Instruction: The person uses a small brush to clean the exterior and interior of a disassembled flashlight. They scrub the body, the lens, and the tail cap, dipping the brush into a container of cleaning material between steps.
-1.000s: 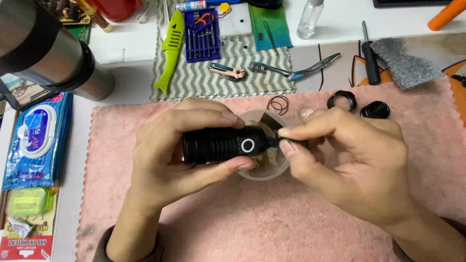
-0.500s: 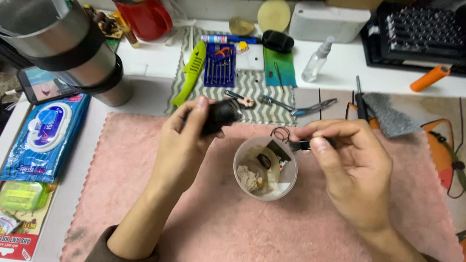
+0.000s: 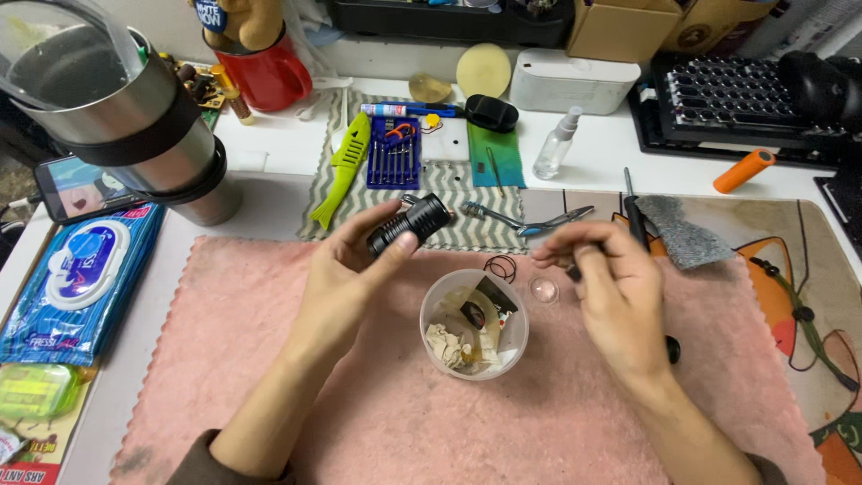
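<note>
Cluttered desk, pink towel spread as work mat. Clear plastic cup with scraps set mid-towel. Black flashlight body gripped by left hand, fingers wrapped round it, above towel's far edge. Disassembly judged partway: rubber rings and small lens laid out. Right hand fingertips pinched on small dark item, identity unclear.

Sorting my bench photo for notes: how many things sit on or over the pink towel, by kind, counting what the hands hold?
Black flashlight body, in the left hand: 1
Clear plastic cup of scraps: 1
Black O-rings: 2
Small clear lens: 1
Small dark part at the right hand, hard to tell: 1
Total: 6
</note>
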